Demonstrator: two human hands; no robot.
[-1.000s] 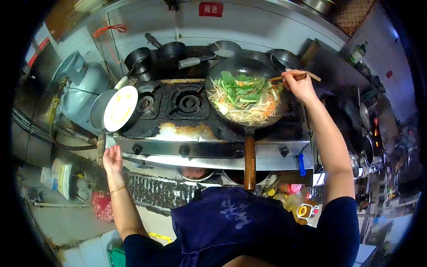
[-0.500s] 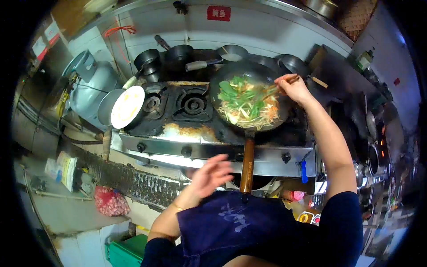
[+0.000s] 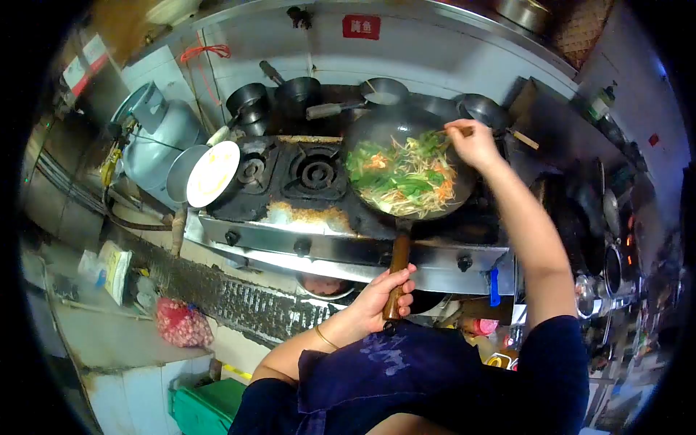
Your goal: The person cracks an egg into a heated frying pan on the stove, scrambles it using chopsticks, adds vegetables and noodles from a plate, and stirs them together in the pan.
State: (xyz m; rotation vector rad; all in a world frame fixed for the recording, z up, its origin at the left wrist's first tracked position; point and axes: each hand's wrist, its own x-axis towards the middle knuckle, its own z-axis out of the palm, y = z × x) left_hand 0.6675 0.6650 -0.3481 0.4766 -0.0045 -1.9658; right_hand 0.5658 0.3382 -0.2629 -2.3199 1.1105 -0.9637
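Observation:
A dark wok (image 3: pixel 370 130) sits on the stove with its wooden handle (image 3: pixel 399 261) pointing toward me. Inside are mixed green leaves, pale bean sprouts or noodle-like strands and orange shreds, forming a stir-fry (image 3: pixel 406 177). My left hand (image 3: pixel 388 296) is wrapped round the end of the wok handle. Over the right side of the wok, my right hand (image 3: pixel 475 145) grips what look like thin brown chopsticks (image 3: pixel 464 131). Their lower ends are hard to make out among the food.
A free burner (image 3: pixel 317 172) lies left of the wok. Farther left, a white plate (image 3: pixel 214 174) rests by a pan. Several dark pans (image 3: pixel 297 94) line the back of the stove. A gas cylinder (image 3: pixel 163 138) stands at the left, and a blue lighter-like object (image 3: pixel 494 287) hangs in front.
My left hand has moved right and closed round the wok handle. The food has been turned over and spread differently, while my right hand stays near the wok's right rim.

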